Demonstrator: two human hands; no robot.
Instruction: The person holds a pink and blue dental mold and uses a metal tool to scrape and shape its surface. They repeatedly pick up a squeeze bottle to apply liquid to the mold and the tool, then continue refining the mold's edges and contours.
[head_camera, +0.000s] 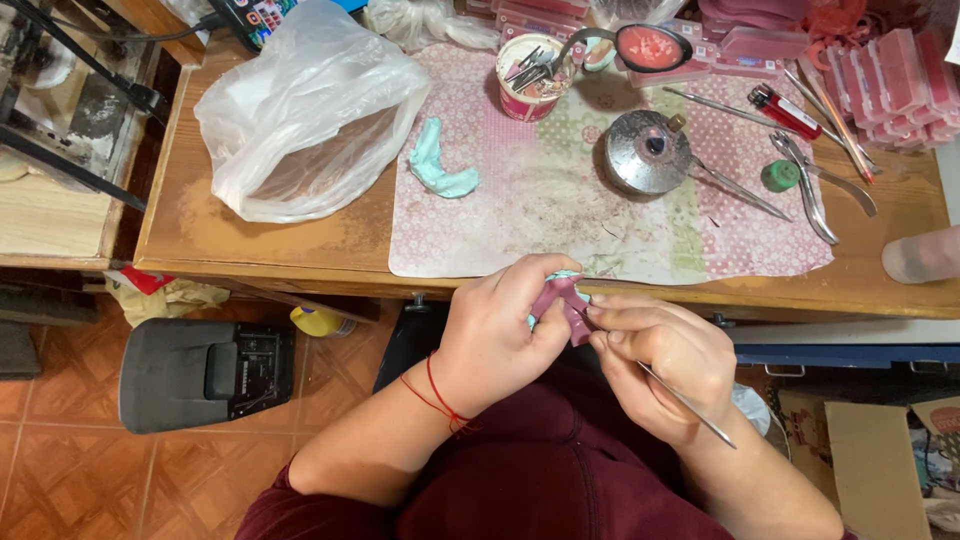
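— Plastic first, far left on the desk: we see a crumpled clear bag (310, 115), and right of it a pale green impression piece (440, 165) lying on the flowered mat (520, 220).

— And nearer us?

— Our left hand (500, 335) is closed around a pink wax denture model (562, 300), held just off the near edge of the desk, over our lap. Its long axis tilts from far-left to near-right, toward the other hand.

— So the right hand is touching it?

— Yes. Our right hand (665, 355) lies just right of the model, fingers pinched on a thin metal carving tool (690, 405) whose handle runs back to the near right. We cannot see its tip.

— Farther right?

— A round metal burner (645, 152), then pliers (805, 185) and a red lighter (785, 110).
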